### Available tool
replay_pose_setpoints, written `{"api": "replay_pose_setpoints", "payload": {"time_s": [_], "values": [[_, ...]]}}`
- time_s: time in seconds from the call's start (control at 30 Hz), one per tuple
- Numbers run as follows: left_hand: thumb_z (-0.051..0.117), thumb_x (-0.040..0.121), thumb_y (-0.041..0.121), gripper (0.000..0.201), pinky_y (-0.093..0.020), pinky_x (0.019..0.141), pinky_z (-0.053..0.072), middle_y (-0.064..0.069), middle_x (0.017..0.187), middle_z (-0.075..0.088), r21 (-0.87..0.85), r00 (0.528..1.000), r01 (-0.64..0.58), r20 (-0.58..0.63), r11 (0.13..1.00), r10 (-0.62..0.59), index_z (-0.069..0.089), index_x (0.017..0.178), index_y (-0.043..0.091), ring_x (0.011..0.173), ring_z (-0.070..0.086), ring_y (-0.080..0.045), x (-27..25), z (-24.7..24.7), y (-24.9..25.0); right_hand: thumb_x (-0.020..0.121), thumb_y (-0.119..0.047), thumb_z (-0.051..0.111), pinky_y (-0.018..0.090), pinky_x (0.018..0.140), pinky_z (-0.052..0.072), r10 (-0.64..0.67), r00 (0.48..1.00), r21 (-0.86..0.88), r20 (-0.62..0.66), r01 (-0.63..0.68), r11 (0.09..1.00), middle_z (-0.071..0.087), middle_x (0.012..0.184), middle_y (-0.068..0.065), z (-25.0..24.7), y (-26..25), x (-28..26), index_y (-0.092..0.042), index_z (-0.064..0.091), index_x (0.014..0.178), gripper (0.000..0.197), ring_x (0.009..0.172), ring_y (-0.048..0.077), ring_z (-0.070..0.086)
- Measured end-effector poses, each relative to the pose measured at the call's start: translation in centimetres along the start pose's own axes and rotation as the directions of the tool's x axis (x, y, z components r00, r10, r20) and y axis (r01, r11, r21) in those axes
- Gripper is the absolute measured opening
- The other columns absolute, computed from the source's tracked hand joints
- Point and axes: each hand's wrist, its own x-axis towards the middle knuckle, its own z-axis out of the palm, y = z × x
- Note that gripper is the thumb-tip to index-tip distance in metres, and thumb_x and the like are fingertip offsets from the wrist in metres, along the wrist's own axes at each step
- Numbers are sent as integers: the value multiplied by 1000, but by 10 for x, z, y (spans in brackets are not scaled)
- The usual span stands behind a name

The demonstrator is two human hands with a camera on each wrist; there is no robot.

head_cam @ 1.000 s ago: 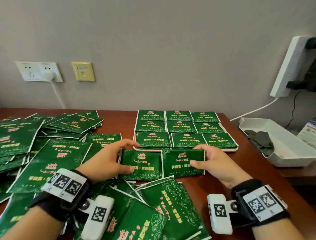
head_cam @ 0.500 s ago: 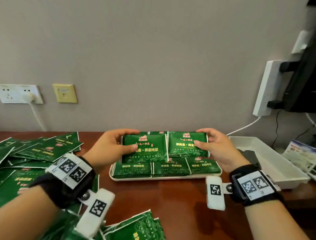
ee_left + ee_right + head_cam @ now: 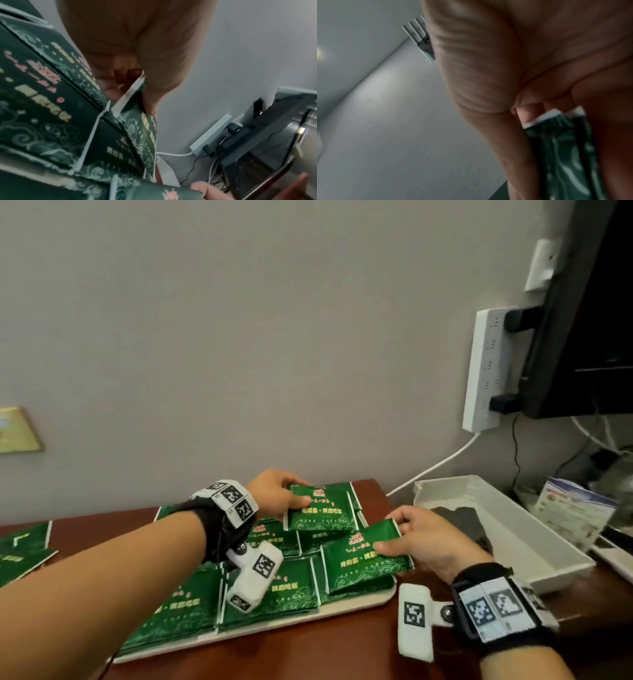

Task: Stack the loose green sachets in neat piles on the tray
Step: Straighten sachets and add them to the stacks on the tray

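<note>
A cream tray (image 3: pixel 342 609) on the brown table holds several piles of green sachets (image 3: pixel 291 590). My left hand (image 3: pixel 277 496) pinches one green sachet (image 3: pixel 320 511) by its left edge, over the far right pile. In the left wrist view the thumb and fingers clamp that sachet's (image 3: pixel 145 129) white sealed edge. My right hand (image 3: pixel 424 539) pinches a second green sachet (image 3: pixel 363 556) by its right edge, tilted over the tray's right middle pile. In the right wrist view only a corner of that sachet (image 3: pixel 565 148) shows between the fingers.
Loose green sachets (image 3: pixel 24 549) lie on the table at the left. A white bin (image 3: pixel 534 546) with dark cloth stands right of the tray. A white power strip (image 3: pixel 486 368) and a black monitor (image 3: pixel 589 320) hang on the wall at the right.
Both hands lifted the two sachets from the table in front of the tray and carried them over it. They held them side by side; now the two sachets are apart, the left farther back.
</note>
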Motion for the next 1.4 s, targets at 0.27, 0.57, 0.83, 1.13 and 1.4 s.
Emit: {"api": "replay_pose_setpoints", "payload": {"time_s": [0.27, 0.57, 0.83, 1.13, 1.4], "values": [[76, 86, 36, 42, -32, 96, 52, -1, 125, 66, 529, 987, -154, 45, 834, 154, 65, 125, 27, 108, 64, -16, 15, 27, -14, 60, -27, 97, 31, 65, 52, -40, 998, -370, -56, 17, 929, 68, 93, -1, 9, 4, 7, -23, 63, 91, 47, 80, 15, 64], [73, 86, 44, 47, -33, 96, 52, 1, 126, 64, 624, 979, -199, 90, 755, 184, 62, 128, 27, 111, 62, -15, 14, 36, -9, 62, -29, 96, 26, 70, 44, -78, 996, -480, -30, 54, 876, 60, 101, -6, 12, -3, 3, -29, 62, 96, 48, 88, 10, 58], [74, 86, 42, 51, -32, 98, 45, 4, 135, 58, 689, 964, -255, 239, 679, 119, 61, 133, 30, 119, 56, -16, 2, 26, -3, 77, -19, 87, 10, 59, 33, -140, 990, -556, 23, 130, 821, 54, 90, -17, 11, -7, 0, -27, 71, 105, 34, 73, -5, 46], [77, 83, 45, 59, -38, 101, 48, 2, 139, 56, 743, 959, -253, 278, 620, 58, 54, 136, 33, 121, 57, -21, 6, 32, 2, 79, -15, 85, 18, 72, 40, -138, 990, -564, 24, 127, 816, 55, 94, -9, 10, -8, 1, -29, 75, 102, 28, 77, -1, 51], [74, 85, 45, 53, -38, 103, 47, 1, 137, 56, 711, 957, -258, 283, 654, 70, 57, 134, 31, 121, 57, -21, 6, 36, 2, 75, -18, 88, 22, 81, 41, -120, 993, -540, -16, 93, 836, 58, 107, -11, 13, -8, -1, -28, 66, 111, 43, 100, 8, 58]]}}
